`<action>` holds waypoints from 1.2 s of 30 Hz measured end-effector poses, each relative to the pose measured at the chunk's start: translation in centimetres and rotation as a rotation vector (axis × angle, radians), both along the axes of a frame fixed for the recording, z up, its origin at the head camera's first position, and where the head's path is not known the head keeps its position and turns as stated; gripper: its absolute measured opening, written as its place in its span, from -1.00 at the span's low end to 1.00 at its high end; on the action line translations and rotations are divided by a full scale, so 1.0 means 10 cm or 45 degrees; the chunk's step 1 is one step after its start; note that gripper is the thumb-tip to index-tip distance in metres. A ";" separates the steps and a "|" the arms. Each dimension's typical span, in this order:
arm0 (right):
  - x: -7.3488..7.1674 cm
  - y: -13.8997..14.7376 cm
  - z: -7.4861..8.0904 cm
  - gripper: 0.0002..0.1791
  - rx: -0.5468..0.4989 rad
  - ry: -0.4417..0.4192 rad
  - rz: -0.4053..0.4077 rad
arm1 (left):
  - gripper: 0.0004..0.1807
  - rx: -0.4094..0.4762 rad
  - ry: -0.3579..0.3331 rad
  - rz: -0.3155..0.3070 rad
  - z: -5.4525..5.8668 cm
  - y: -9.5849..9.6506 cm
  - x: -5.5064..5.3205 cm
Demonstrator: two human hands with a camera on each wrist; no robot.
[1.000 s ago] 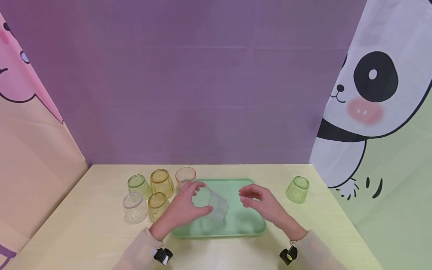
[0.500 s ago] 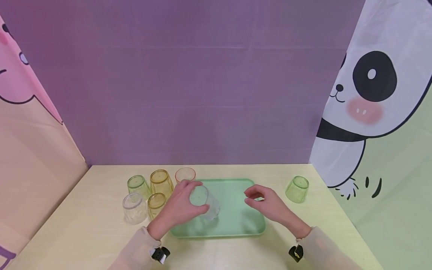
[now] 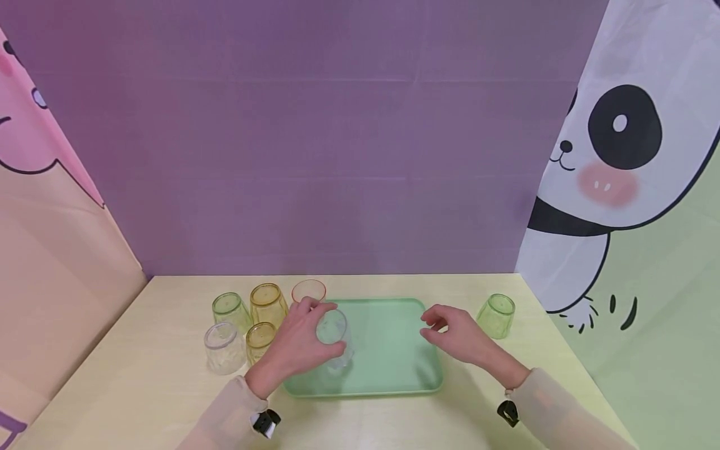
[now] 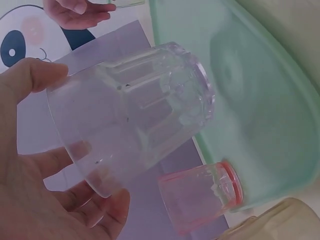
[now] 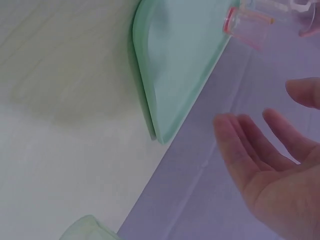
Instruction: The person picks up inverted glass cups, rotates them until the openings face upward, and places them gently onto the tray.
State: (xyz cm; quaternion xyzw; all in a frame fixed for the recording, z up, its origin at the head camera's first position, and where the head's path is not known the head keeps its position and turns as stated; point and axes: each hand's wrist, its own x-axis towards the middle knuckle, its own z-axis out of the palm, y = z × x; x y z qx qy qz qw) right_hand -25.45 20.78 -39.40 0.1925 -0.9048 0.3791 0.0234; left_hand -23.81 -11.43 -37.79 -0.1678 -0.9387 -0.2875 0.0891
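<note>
My left hand (image 3: 304,340) grips a clear drinking glass (image 4: 135,115) near its wide rim, thumb on one side and fingers on the other. The glass is mouth up over the left part of the green tray (image 3: 388,350), its faceted base toward the tray. Whether the base touches the tray I cannot tell. My right hand (image 3: 457,334) hovers at the tray's right edge, fingers loosely bent, holding nothing. A red-tinted glass (image 4: 202,197) stands mouth up by the tray's back left corner, partly behind my left hand in the head view.
Left of the tray, upside-down glasses stand close together: a green one (image 3: 229,309), two amber ones (image 3: 269,303), and a clear one (image 3: 223,350). Another upside-down green glass (image 3: 496,317) stands at the right of the table. A purple backdrop rises behind the table's far edge.
The clear glass, still in my left hand, has swung from a strong tilt to nearly upright and shifted left. My right hand has drawn away to the right.
</note>
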 end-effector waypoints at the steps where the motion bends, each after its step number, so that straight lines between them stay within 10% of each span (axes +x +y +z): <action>1: 0.00 0.02 0.01 -0.82 0.010 -0.003 -0.006 | -0.31 -0.013 0.008 -0.001 0.00 0.00 0.00; 36: -0.15 0.54 0.27 -0.74 0.394 0.101 -0.207 | -0.29 -0.249 0.090 0.043 -0.07 -0.13 -0.16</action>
